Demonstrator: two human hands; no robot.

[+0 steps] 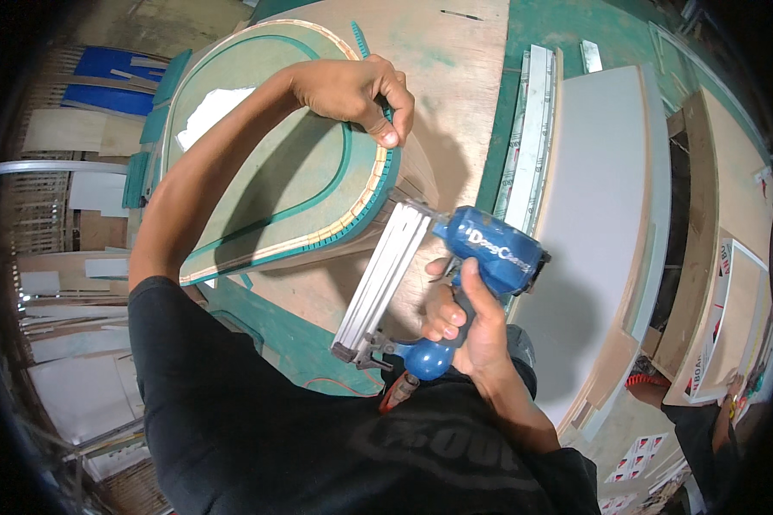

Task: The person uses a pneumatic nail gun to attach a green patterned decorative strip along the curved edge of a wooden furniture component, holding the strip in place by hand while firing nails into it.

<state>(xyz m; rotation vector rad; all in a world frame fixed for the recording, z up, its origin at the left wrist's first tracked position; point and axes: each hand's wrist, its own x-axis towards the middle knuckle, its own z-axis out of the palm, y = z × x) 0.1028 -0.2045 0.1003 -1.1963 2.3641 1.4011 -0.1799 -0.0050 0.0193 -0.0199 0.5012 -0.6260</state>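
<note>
My right hand [481, 322] grips the handle of a blue air nail gun [494, 249] with a long silver magazine. The gun's nose points toward the edge of a rounded wooden panel [305, 163] and stands a little apart from it. With fingers closed, my left hand [352, 94] pinches a green notched strip [358, 39] against the panel's curved far-right edge. The strip's free end sticks up beyond that hand, and its notched length follows the rounded corner. Pale wood with regular cuts lines the rim just inside it.
Beneath the panel lies a plywood sheet [455, 77] on a green table [567, 21]. Long silvery strips [528, 129] and a large curved grey panel [588, 215] lie at the right. Wood offcuts [86, 309] fill the left side. Another person's arm [721, 416] shows at the lower right.
</note>
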